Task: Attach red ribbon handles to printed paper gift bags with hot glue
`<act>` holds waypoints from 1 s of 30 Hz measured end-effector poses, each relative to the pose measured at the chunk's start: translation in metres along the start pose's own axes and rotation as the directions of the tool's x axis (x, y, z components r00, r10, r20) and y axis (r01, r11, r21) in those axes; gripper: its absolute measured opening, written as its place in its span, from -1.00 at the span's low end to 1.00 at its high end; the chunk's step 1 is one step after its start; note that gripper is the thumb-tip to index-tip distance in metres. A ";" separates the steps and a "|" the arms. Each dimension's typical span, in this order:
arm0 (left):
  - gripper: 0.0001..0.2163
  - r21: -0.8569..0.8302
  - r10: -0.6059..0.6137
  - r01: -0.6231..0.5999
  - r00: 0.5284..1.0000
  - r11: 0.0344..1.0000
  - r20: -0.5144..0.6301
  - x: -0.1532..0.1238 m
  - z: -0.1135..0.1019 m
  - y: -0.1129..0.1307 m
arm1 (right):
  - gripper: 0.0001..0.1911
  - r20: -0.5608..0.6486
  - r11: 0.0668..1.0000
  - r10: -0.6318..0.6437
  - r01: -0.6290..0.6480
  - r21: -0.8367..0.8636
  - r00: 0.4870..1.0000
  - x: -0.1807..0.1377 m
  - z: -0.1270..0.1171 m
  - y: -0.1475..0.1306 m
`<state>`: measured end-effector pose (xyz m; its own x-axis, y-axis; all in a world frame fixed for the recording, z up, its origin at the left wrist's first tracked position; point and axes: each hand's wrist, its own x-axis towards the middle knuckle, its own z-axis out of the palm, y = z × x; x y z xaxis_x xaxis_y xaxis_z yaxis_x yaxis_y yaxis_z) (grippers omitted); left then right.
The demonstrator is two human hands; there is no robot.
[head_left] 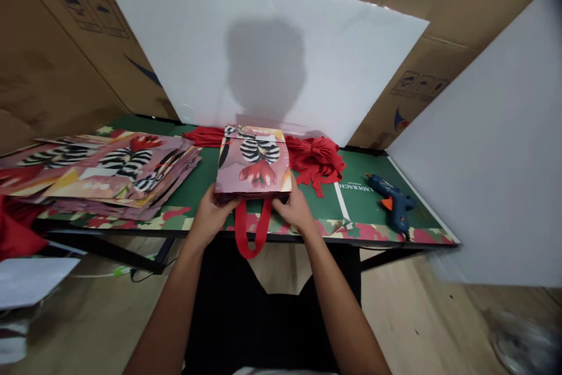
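A printed paper gift bag (255, 160) with striped and red-flower artwork lies at the middle of the table, its mouth toward me. From that near end a red ribbon handle (252, 240) loops down over the table edge. My left hand (212, 211) grips the bag's near left corner, thumb pointing inward. At the near right corner my right hand (294, 205) grips it the same way. Both hands' other fingers are partly hidden by the bag. Behind and right of it lies a heap of red ribbon strips (318, 158).
Flat printed bags (118, 173) are piled on the left. A dark blue glue gun (395, 202) with an orange trigger rests on the right of the green table (357, 188). A white board (197, 41) and cardboard walls (57, 41) enclose the back. Red fabric (20, 229) hangs at lower left.
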<state>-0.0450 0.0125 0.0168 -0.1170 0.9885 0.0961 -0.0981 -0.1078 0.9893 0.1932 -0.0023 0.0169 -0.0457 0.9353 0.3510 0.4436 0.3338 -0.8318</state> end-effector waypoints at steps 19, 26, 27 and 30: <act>-0.37 0.042 0.018 -0.018 1.000 0.999 0.011 0.001 -0.003 -0.001 | 0.02 0.004 1.000 0.017 -0.017 0.021 1.000 -0.001 -0.001 0.002; -0.40 0.057 0.003 -0.003 1.000 0.998 0.008 -0.002 -0.005 -0.002 | -0.32 -0.017 0.994 0.077 -0.076 0.073 0.997 0.001 -0.001 0.000; -0.39 0.056 -0.002 0.002 1.000 0.998 0.008 -0.003 -0.005 -0.002 | -0.36 -0.012 0.993 0.085 -0.084 0.078 0.996 0.002 -0.002 -0.001; -0.34 0.041 -0.011 0.011 1.000 0.999 0.005 -0.002 -0.006 -0.004 | -0.43 0.000 0.991 0.095 -0.094 0.099 0.996 0.002 -0.003 -0.004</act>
<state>-0.0500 0.0102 0.0118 -0.1111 0.9901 0.0856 -0.0588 -0.0925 0.9940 0.1940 -0.0023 0.0219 -0.0033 0.9626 0.2707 0.3547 0.2543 -0.8997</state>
